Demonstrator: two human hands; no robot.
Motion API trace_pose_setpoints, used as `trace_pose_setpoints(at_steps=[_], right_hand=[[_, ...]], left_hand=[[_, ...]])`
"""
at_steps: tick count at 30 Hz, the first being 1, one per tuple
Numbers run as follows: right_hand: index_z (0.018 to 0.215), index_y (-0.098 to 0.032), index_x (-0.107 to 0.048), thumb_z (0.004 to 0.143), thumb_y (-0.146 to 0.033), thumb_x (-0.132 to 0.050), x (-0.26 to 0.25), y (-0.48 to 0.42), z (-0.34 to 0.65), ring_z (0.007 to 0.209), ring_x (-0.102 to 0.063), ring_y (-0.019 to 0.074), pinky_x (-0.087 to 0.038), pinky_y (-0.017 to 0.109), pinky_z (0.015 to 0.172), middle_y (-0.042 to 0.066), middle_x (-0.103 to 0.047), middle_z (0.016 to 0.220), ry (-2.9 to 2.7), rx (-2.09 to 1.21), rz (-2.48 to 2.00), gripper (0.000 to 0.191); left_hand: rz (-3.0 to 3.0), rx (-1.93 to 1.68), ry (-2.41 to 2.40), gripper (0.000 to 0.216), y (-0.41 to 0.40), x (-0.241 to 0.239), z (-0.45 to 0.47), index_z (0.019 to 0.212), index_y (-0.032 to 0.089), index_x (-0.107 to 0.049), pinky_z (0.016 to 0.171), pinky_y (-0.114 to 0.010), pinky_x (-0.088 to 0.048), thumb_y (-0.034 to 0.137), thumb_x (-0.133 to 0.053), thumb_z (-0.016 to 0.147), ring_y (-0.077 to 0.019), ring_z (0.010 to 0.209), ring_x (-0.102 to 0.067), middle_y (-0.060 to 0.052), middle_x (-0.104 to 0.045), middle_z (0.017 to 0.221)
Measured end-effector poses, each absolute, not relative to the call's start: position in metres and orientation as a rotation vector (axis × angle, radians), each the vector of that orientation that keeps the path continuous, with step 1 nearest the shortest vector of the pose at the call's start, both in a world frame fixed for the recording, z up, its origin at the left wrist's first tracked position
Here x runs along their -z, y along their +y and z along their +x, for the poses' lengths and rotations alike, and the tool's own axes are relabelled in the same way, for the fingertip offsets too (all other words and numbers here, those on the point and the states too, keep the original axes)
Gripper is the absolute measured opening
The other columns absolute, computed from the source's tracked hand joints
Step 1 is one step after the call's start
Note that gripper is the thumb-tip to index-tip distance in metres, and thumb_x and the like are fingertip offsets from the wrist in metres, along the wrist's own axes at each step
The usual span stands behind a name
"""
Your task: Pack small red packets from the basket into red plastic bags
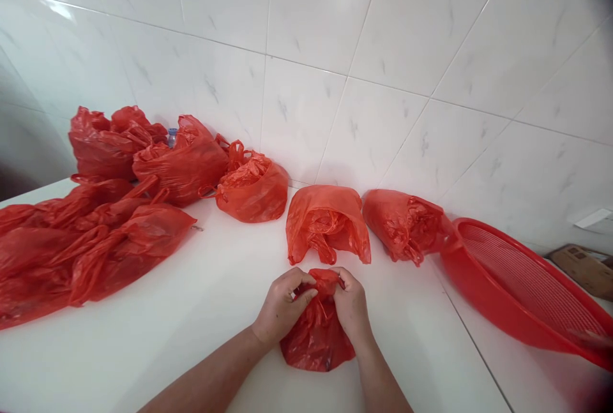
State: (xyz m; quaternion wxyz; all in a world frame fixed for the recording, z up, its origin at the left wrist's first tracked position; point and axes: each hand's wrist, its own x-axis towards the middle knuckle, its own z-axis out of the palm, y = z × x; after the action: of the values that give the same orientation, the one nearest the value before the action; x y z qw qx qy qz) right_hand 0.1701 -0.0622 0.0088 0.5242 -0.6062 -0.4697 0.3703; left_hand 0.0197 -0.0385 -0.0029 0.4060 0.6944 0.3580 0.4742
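Head view, and both hands are on the small red bag point(318, 349), which sits on the white table point(230, 330) close to the person! The left hand point(283, 304) pinches its gathered top, thumb and forefinger nearly together; the right hand point(352, 306) grips the opposite side, fingers curled in. Just beyond lies a crumpled red bag point(328, 202), while a red basket point(498, 317) leans in from the right.
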Motion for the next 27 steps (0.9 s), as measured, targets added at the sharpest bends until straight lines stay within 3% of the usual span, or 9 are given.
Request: trace_pose_setpoints(at_steps=[6,9,11,14,17,20,24,27], right_hand=[[0.094,-0.023,-0.066,0.072,-0.021,-0.057,-0.014,-0.064,0.176,0.069,-0.058,0.016,-0.045,0.027,0.064,0.0,-0.067,0.084,-0.914,-1.287,-1.145,0.023],[0.096,-0.02,-0.065,0.074,-0.026,-0.059,-0.012,-0.063,0.183,0.079,-0.059,0.0176,-0.046,0.029,0.073,0.003,-0.066,0.09,-0.805,-1.331,-1.002,0.023],[0.091,-0.019,-0.065,0.075,-0.03,-0.062,-0.008,-0.061,0.187,0.084,-0.059,0.0175,-0.046,0.029,0.077,0.003,-0.065,0.092,-0.748,-1.26,-0.994,0.02],[0.085,-0.02,-0.061,0.072,-0.029,-0.064,0.001,-0.056,0.195,0.074,-0.058,0.0148,-0.046,0.027,0.07,0.0,-0.063,0.082,-0.774,-1.1,-1.143,0.016],[0.085,-0.022,-0.058,0.072,-0.027,-0.058,0.009,-0.051,0.208,0.068,-0.057,0.0152,-0.046,0.028,0.065,-0.001,-0.061,0.076,-0.883,-0.788,-1.431,0.013],[0.086,-0.022,-0.058,0.069,-0.024,-0.053,0.018,-0.046,0.228,0.075,-0.057,0.0169,-0.044,0.029,0.07,0.0,-0.063,0.081,-0.875,-0.552,-1.606,0.017],[0.085,-0.022,-0.058,0.065,-0.021,-0.047,0.03,-0.043,0.254,0.072,-0.058,0.0187,-0.042,0.029,0.068,0.0,-0.065,0.079,-0.812,-0.433,-1.746,0.023],[0.089,-0.021,-0.058,0.065,-0.021,-0.042,0.036,-0.042,0.264,0.067,-0.058,0.0187,-0.041,0.029,0.064,0.001,-0.066,0.076,-0.818,-0.41,-1.809,0.029]], left_hand=[[1.803,-1.191,0.905,0.013,-0.037,0.005,0.02,0.087,0.022,-0.064,0.07,-0.028,-0.044,0.016,-0.057,0.077,-0.0152,0.072,-0.054,-0.001,-0.06,0.079],[1.827,-1.201,0.918,0.011,-0.036,0.004,0.019,0.084,0.022,-0.063,0.069,-0.028,-0.044,0.016,-0.056,0.078,-0.0151,0.071,-0.054,-0.001,-0.059,0.078],[1.853,-1.216,0.917,0.009,-0.037,0.003,0.019,0.079,0.022,-0.062,0.068,-0.028,-0.044,0.016,-0.055,0.08,-0.0151,0.071,-0.053,-0.002,-0.058,0.076],[1.905,-1.244,0.885,0.012,-0.04,0.001,0.017,0.075,0.021,-0.062,0.068,-0.028,-0.044,0.016,-0.053,0.081,-0.0159,0.072,-0.053,-0.003,-0.058,0.075],[1.94,-1.255,0.822,0.015,-0.045,-0.001,0.017,0.075,0.022,-0.063,0.068,-0.029,-0.043,0.015,-0.052,0.082,-0.0168,0.072,-0.053,-0.004,-0.059,0.074],[1.869,-1.19,0.749,0.013,-0.05,-0.004,0.018,0.071,0.022,-0.063,0.07,-0.03,-0.043,0.017,-0.054,0.08,-0.0167,0.071,-0.052,-0.003,-0.059,0.069],[1.497,-0.741,0.562,0.006,-0.051,-0.009,0.017,0.068,0.017,-0.062,0.059,-0.025,-0.042,0.021,-0.066,0.071,-0.0122,0.062,-0.051,0.0,-0.057,0.065],[1.304,-0.397,0.353,0.021,-0.05,-0.009,0.014,0.069,0.015,-0.063,0.054,-0.023,-0.041,0.024,-0.078,0.058,-0.0092,0.055,-0.05,0.002,-0.057,0.062]])
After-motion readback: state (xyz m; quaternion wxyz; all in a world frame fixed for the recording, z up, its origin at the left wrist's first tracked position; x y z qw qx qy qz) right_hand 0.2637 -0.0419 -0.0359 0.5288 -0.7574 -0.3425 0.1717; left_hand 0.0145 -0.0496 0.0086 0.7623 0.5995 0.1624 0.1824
